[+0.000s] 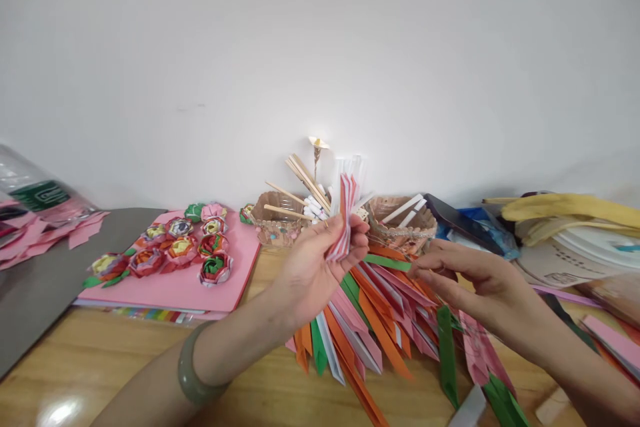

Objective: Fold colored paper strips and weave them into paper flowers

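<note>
My left hand (320, 260) is closed around a small stack of folded red, pink and white paper strips (344, 220), held upright above the table. To the right, my right hand (465, 273) has its thumb and fingers pinched at the end of a green paper strip (387, 261). Beneath both hands spreads a fan-like pile of folded paper strips (373, 310) in orange, pink, green and pale lilac. Another green strip (447, 353) lies below my right hand, close to some pink strips (477, 347).
Several folded paper flowers (180, 247) rest on pink sheets (220, 293) at left. Behind my hands stand a basket (273, 223) with wooden sticks and another basket (400, 230) with white rolls. A plastic bottle (40, 187) lies far left; a white-lidded tub (570, 253) stands right.
</note>
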Demonstrator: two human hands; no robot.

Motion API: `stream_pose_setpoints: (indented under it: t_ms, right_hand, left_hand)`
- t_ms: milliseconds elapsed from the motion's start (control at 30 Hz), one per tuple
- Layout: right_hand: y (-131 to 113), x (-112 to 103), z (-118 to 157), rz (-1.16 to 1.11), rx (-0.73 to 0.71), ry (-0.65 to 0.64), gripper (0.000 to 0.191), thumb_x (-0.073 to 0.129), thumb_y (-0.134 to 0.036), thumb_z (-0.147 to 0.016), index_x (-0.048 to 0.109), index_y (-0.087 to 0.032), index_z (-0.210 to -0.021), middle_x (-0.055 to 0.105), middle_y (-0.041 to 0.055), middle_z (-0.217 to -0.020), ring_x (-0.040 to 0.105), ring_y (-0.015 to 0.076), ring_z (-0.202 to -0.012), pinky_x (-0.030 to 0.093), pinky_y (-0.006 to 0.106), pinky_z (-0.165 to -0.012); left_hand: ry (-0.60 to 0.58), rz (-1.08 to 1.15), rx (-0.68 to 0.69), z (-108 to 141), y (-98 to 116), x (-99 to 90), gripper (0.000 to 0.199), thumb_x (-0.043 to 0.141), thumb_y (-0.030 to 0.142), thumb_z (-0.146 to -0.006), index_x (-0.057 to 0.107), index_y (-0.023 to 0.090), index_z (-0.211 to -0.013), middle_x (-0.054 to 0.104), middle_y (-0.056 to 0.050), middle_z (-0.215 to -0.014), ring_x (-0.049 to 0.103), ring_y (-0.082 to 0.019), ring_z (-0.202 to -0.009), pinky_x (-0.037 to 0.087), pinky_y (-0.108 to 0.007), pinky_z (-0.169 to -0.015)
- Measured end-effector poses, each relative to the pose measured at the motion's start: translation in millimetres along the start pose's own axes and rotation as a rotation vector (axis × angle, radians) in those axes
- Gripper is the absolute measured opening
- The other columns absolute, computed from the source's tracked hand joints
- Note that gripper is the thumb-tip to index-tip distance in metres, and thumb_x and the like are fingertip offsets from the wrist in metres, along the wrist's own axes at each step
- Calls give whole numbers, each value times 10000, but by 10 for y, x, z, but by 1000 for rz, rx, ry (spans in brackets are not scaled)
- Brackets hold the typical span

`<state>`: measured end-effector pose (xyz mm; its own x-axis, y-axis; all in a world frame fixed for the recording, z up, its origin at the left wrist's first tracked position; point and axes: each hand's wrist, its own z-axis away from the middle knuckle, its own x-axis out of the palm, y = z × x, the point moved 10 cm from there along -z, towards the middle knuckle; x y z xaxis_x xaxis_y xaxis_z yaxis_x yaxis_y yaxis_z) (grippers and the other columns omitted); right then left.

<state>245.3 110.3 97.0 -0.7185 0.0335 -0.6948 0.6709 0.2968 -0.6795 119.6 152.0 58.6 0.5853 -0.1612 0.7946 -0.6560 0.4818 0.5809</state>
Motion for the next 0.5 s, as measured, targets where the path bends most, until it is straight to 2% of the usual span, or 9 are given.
stream_pose_setpoints:
  t_ms: [100, 167, 300, 400, 500]
  right_hand:
    - [6, -106, 9, 78, -69, 3, 188, 524, -342, -813, 646, -220, -738, 618, 10, -691, 529, 150, -642, 406, 268, -601]
    - [29, -168, 20, 128, -119, -8, 163, 532, -336, -815, 654, -231, -788, 629, 12, -741, 544, 150, -684, 411, 266, -645]
    - [163, -260, 31, 266, -168, -48, 230, 496, -340, -836, 675, -210, -900, 559, 28, -686, 514, 132, -596, 378, 244, -527]
    - [322, -383, 23, 383, -152, -38, 296, 458, -362, -840, 700, -196, -881, 534, 40, -657, 504, 138, -566, 366, 259, -516]
    - [559, -572, 35, 421, -44, -19, 266, 515, -397, -769, 728, -239, -788, 582, 38, -648, 543, 142, -556, 394, 255, -520]
  left_hand:
    - [31, 15, 77, -12, 171, -17, 266, 404, 89, -864, 626, 65, -720, 612, -36, -708, 602, -60, -594, 536, -154, -603]
    - [47, 13, 86, -18, 206, -32, 264, 403, 86, -863, 624, 55, -721, 612, -42, -702, 605, -67, -596, 539, -157, -595]
    - [78, 35, 72, -40, 163, -75, 239, 421, 80, -853, 614, 53, -713, 606, -43, -701, 605, -70, -602, 541, -158, -596]
    - [134, 36, 107, -58, 181, -137, 244, 413, 72, -852, 605, 62, -701, 599, -37, -688, 598, -66, -588, 541, -154, -580]
    - [157, 35, 145, -65, 273, -157, 249, 399, 64, -854, 600, 61, -706, 597, -37, -683, 598, -67, -595, 544, -153, -581]
